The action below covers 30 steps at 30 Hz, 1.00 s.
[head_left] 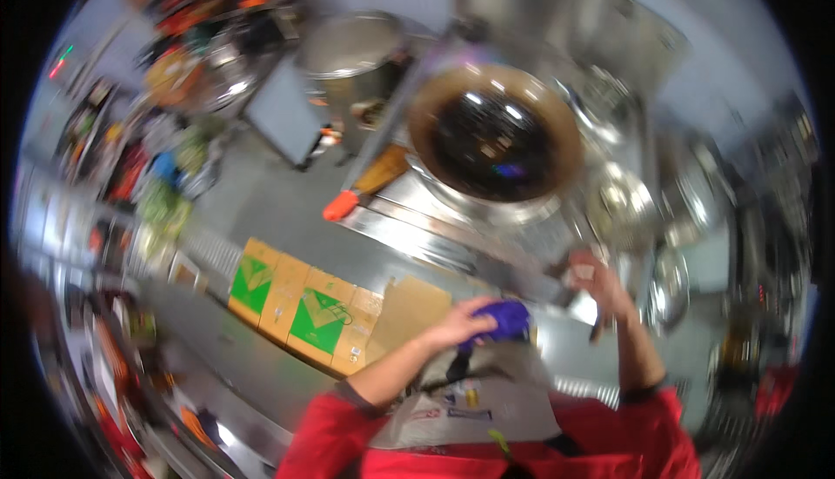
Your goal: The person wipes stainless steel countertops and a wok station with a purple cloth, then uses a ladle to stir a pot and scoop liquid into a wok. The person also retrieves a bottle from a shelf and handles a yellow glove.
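My left hand [463, 322] is closed on a bunched purple cloth [503, 321] in front of my apron [483, 388]. Farther right, my right hand [600, 281] reaches over the steel counter's front edge; motion smears its fingers, so whether they hold anything is unclear. Ahead of both hands, a large brown-rimmed wok [424, 122] with a dark, shiny inside sits on the stove. To its left lies a wooden tool with an orange-red end [341, 206], its other end near the wok.
Cardboard boxes [280, 301] with green panels stand at my left front. Beyond them rises a big steel pot [352, 48]. Metal bowls and strainers [619, 205] sit right of the wok. Bagged green vegetables [165, 209] are at the far left.
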Motion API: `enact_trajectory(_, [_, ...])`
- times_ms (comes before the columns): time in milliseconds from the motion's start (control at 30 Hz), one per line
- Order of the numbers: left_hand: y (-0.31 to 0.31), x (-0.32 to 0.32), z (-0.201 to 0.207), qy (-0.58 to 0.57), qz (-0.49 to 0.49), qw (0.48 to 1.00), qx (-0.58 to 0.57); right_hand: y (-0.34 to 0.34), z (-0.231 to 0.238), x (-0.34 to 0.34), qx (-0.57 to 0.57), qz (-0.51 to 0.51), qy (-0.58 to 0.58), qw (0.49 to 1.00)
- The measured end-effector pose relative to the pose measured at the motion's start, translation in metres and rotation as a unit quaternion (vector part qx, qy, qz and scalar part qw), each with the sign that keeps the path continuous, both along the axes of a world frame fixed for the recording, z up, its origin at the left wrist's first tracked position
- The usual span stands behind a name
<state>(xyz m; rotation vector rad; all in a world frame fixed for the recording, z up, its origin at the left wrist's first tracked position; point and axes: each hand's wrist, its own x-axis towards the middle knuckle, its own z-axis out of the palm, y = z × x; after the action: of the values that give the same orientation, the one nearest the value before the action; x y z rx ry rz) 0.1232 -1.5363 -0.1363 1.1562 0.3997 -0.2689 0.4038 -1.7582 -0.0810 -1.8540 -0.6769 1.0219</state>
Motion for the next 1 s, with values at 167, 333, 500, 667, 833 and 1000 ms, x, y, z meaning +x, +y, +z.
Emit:
enact_trajectory(167, [0.051, -0.054, -0.007, 0.051, 0.203, 0.965, -0.157, -0.106, -0.045, 0.029, -0.272, -0.151, -0.388, 0.868])
enact_trajectory(333, [0.099, -0.044, -0.022, 0.070, 0.243, 0.952, -0.170, -0.119, -0.066, -0.002, -0.290, -0.197, -0.340, 0.872])
enact_trajectory(500, [0.125, -0.045, -0.007, 0.075, 0.227, 0.966, -0.100, -0.087, -0.091, -0.008, -0.308, -0.150, -0.432, 0.834])
enact_trajectory(667, [0.182, -0.088, 0.008, 0.132, 0.261, 0.950, -0.109, -0.085, -0.126, 0.023, -0.210, -0.232, -0.341, 0.886])
enact_trajectory(833, [0.259, -0.161, -0.017, 0.158, 0.338, 0.920, -0.124, -0.073, -0.156, 0.040, -0.436, 0.025, -0.447, 0.781])
enact_trajectory(1000, [0.339, -0.250, -0.066, 0.151, 0.388, 0.888, -0.196, -0.074, -0.152, 0.033, -0.114, -0.373, 0.195, 0.900])
